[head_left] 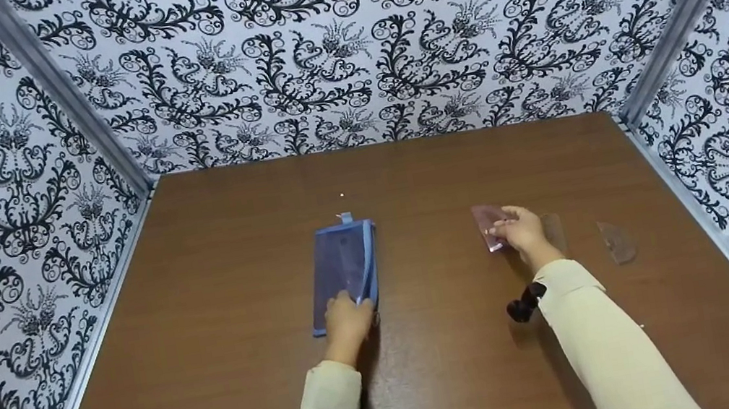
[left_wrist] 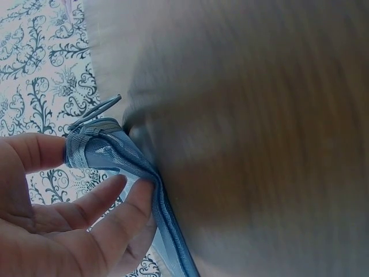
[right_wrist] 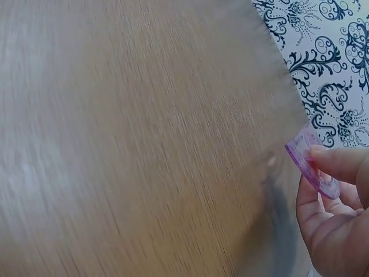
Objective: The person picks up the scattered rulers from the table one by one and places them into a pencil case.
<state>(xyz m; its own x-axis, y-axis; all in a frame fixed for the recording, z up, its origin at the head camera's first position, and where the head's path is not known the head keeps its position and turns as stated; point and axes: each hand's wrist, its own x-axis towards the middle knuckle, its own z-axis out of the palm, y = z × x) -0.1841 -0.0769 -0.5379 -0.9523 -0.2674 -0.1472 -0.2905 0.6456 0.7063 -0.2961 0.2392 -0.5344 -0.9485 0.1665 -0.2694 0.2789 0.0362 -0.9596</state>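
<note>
A blue mesh zipper pouch (head_left: 337, 260) lies lengthwise on the table, its zipped edge facing right. My left hand (head_left: 348, 317) grips the near end of that edge. In the left wrist view, thumb and fingers hold the blue zipper band (left_wrist: 164, 208) around its corner, where a pull loop (left_wrist: 98, 111) sticks out. My right hand (head_left: 521, 232) pinches a pink see-through flat plastic piece (head_left: 489, 223) above the table. Its thin edge and rounded end show in the right wrist view, where thumb and fingers of the right hand (right_wrist: 340, 213) hold it; my fingers cover part of it.
Right of my right hand, a clear flat plastic piece (head_left: 554, 231) lies partly hidden. Farther right lies a clear protractor-like piece (head_left: 618, 243) with a curved side. A black device (head_left: 525, 303) is at my right wrist. Patterned walls (head_left: 341, 54) border the wooden table (head_left: 256, 397).
</note>
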